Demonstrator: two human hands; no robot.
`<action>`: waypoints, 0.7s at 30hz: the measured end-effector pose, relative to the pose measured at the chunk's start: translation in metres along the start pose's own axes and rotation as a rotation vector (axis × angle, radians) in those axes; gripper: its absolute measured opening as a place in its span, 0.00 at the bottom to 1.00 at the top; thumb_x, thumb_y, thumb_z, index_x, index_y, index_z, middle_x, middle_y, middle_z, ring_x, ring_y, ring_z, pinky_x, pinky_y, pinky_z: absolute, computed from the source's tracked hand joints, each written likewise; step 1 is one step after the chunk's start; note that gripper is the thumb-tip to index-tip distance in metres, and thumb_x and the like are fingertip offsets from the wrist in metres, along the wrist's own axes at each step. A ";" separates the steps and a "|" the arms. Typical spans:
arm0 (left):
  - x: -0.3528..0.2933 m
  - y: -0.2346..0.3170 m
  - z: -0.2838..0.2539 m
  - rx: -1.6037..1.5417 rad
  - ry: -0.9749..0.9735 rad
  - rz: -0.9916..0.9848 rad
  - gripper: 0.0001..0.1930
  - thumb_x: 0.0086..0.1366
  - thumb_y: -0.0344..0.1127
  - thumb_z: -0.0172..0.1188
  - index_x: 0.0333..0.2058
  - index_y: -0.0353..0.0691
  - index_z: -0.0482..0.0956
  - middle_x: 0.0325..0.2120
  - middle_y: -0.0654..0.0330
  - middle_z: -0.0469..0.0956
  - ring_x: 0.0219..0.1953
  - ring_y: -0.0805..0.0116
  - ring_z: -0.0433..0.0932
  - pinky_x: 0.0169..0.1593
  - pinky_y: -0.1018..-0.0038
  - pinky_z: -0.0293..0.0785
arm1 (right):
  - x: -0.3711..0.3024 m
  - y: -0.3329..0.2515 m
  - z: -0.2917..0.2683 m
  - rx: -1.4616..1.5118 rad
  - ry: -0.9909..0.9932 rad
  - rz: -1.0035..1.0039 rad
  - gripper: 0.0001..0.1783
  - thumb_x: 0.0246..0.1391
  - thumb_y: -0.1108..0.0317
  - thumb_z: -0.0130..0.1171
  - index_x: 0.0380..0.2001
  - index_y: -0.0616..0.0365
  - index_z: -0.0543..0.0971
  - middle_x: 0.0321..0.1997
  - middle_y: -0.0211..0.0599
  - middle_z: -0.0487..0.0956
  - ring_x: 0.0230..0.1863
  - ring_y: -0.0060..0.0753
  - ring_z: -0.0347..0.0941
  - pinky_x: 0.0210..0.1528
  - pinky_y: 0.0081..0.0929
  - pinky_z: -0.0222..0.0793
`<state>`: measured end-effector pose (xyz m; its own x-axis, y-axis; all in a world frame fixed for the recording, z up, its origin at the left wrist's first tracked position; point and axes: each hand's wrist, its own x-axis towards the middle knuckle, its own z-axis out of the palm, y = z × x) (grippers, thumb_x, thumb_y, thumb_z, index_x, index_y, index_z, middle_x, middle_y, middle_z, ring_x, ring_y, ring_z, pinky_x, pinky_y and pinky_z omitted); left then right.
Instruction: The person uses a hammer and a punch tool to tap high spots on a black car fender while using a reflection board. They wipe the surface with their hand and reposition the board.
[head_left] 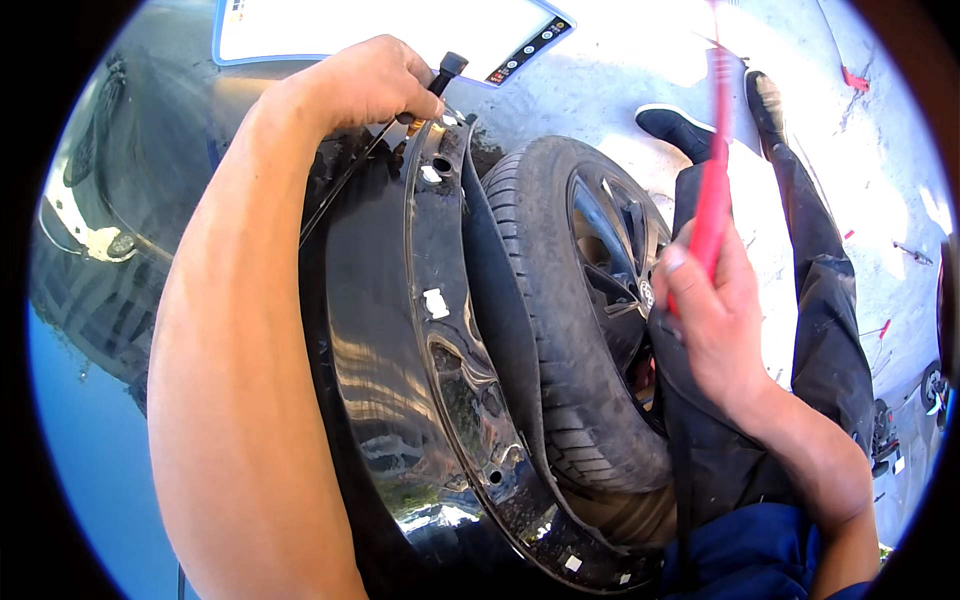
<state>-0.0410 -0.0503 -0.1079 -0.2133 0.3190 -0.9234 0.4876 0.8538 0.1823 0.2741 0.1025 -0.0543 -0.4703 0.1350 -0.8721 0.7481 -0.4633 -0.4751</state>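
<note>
My left hand (375,85) is closed at the upper end of a glossy black car fender (380,300), reaching across from the left. Its fingers pinch a short black piece with a blocky head (452,66), whose lower end meets the fender's edge; its exact kind is unclear. White clips (435,303) dot the wheel-arch flange. My right hand (712,320) is wrapped round a long red-handled tool (714,190) raised upright. The tool's far end is blurred, so I cannot tell its kind. Between my hands sits a wheel with a black tyre (530,230), beside the arch liner (500,290).
My legs in dark trousers (825,300) stretch out beyond the wheel, ending in black shoes (672,130). A blue-edged white board (380,30) lies at the top. Small tools (912,252) are scattered on the pale concrete floor (880,150) at right. Dark car bodywork (130,200) fills the left.
</note>
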 end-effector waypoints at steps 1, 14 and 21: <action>-0.002 -0.002 -0.001 0.014 -0.010 0.001 0.15 0.59 0.41 0.69 0.33 0.32 0.87 0.21 0.62 0.77 0.26 0.72 0.70 0.33 0.69 0.65 | 0.001 0.006 0.000 -0.092 -0.043 -0.037 0.10 0.67 0.66 0.57 0.43 0.60 0.69 0.30 0.27 0.70 0.31 0.20 0.64 0.34 0.24 0.65; -0.005 -0.002 -0.005 0.044 0.006 0.005 0.14 0.60 0.41 0.68 0.34 0.33 0.87 0.22 0.62 0.78 0.27 0.72 0.72 0.35 0.71 0.67 | 0.004 0.003 -0.007 -0.264 -0.123 -0.051 0.12 0.66 0.66 0.59 0.46 0.61 0.70 0.30 0.28 0.69 0.31 0.21 0.65 0.35 0.26 0.67; 0.003 -0.002 0.001 0.001 0.010 -0.010 0.14 0.60 0.40 0.68 0.35 0.32 0.87 0.24 0.61 0.81 0.29 0.71 0.74 0.36 0.71 0.69 | 0.001 0.006 0.001 -0.020 -0.017 -0.005 0.09 0.68 0.67 0.56 0.42 0.60 0.69 0.31 0.27 0.70 0.30 0.18 0.65 0.33 0.21 0.66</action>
<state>-0.0415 -0.0517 -0.1117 -0.2262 0.3146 -0.9219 0.4867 0.8563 0.1728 0.2771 0.0988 -0.0579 -0.4819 0.1220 -0.8677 0.7548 -0.4451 -0.4818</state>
